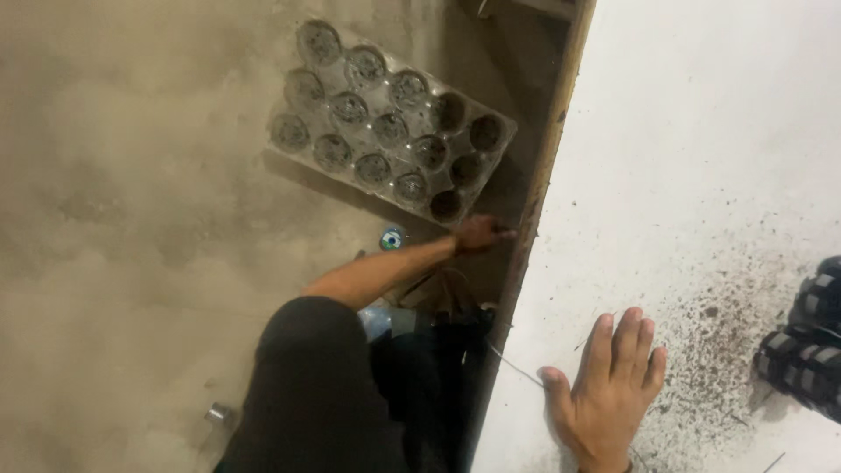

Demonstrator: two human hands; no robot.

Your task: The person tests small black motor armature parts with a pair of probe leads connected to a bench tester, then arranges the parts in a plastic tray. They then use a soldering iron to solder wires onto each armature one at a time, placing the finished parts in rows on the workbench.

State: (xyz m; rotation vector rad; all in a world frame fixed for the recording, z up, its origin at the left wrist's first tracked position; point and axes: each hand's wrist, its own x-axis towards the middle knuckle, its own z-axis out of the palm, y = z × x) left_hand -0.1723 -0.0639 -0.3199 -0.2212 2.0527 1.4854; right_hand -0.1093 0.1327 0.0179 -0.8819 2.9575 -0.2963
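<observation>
Resting flat on the white tabletop (701, 158), your right hand (604, 394) has its fingers (626, 337) spread wide and holds nothing; dark crumbs are scattered just beyond it, and black ribbed pieces (810, 342) sit at the right edge. Your left hand (477, 234) reaches down past the tabletop's wooden edge to the floor (131, 219), its fingers curled narrow around something small and dark that you cannot make out. Just beside it lies a small round blue-and-white cap (392, 237). Farther off sits a grey moulded tray (390, 123) of round cups, tilted on the floor.
</observation>
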